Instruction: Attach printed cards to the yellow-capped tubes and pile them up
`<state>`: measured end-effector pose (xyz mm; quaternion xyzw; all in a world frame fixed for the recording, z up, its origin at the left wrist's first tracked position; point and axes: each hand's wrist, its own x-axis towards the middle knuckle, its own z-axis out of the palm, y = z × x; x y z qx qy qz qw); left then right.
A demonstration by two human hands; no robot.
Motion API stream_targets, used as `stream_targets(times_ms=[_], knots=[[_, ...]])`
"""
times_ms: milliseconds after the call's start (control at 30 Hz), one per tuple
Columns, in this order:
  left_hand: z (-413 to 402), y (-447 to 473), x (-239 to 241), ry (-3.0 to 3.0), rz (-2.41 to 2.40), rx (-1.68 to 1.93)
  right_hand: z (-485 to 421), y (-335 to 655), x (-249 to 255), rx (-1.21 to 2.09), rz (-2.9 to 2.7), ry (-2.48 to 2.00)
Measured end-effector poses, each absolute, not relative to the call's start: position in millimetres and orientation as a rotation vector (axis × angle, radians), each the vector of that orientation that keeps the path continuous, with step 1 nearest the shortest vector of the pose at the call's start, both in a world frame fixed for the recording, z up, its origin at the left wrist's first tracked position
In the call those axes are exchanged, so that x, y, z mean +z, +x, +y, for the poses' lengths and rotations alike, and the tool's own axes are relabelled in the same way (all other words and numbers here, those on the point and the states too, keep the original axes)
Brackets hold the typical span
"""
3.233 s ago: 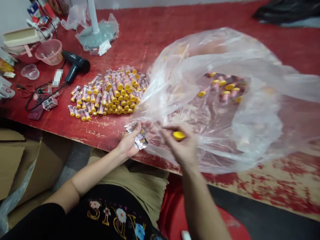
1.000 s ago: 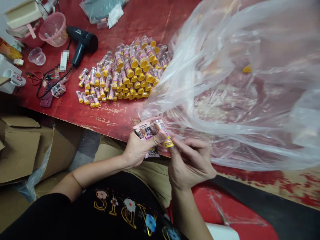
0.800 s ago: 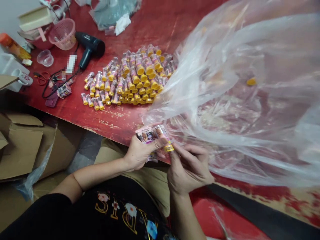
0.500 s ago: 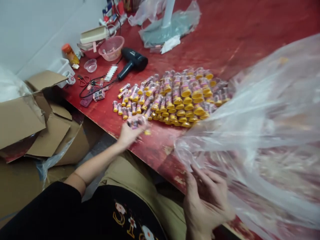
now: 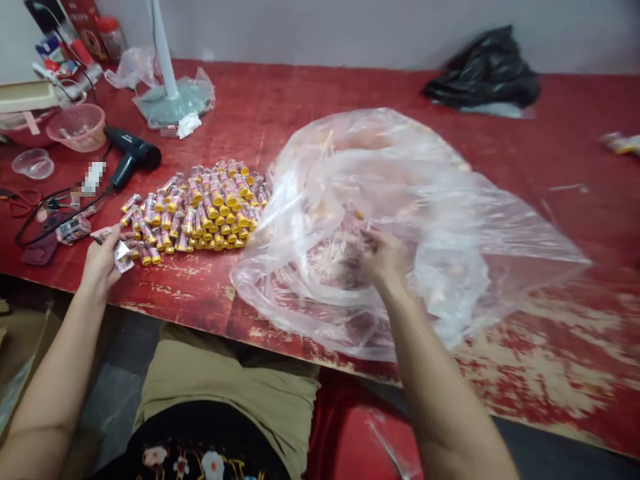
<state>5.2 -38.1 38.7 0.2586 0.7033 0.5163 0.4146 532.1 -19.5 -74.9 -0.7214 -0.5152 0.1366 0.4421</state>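
Note:
A heap of small labelled tubes with yellow caps (image 5: pixel 200 207) lies in rows on the red table (image 5: pixel 310 93). My left hand (image 5: pixel 103 257) rests at the heap's near-left corner, fingers closed on a few printed labels (image 5: pixel 120 252). To the right spreads a large clear plastic bag (image 5: pixel 400 227). My right hand (image 5: pixel 383 257) reaches into the bag's mouth; its fingers are curled and blurred behind the film, and what they hold is not visible.
A black hair dryer (image 5: pixel 133 155) with its cord, a pink basket (image 5: pixel 77 125), a clear cup (image 5: pixel 33 163) and a fan base (image 5: pixel 173 100) stand at the back left. A black bag (image 5: pixel 483 70) lies far right. The table's near edge (image 5: pixel 525 373) is worn.
The left hand carried the labelled tube from near my lap to the heap's left corner. The right hand let go and went up into the plastic bag. The view swung and lifted.

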Motion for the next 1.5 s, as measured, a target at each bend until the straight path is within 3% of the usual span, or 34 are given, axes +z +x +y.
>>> stream_targets(times_ms=[133, 233, 433, 567, 967, 1200, 1500], knots=[[-77, 62, 57, 0.329, 1.400, 1.231, 62, 559, -67, 0.408, -1.342, -1.781], [-103, 118, 49, 0.198, 1.299, 1.155, 71, 557, -59, 0.511, -1.334, -1.733], [-118, 198, 11, 0.051, 1.010, 1.011, -47, 487, -58, 0.637, -1.158, -1.552], [-124, 226, 4, 0.093, 0.928, 1.021, -136, 396, -47, 0.967, -1.155, -1.401], [-148, 222, -1, 0.180, 1.092, 1.271, -159, 331, -37, 0.999, -0.979, -1.351], [-139, 224, 1, 0.059, 1.069, 1.214, -160, 334, -30, 1.080, -0.868, -1.270], [-139, 221, 10, -0.069, 1.052, 1.053, -180, 349, 5, 0.930, -0.686, -0.970]])
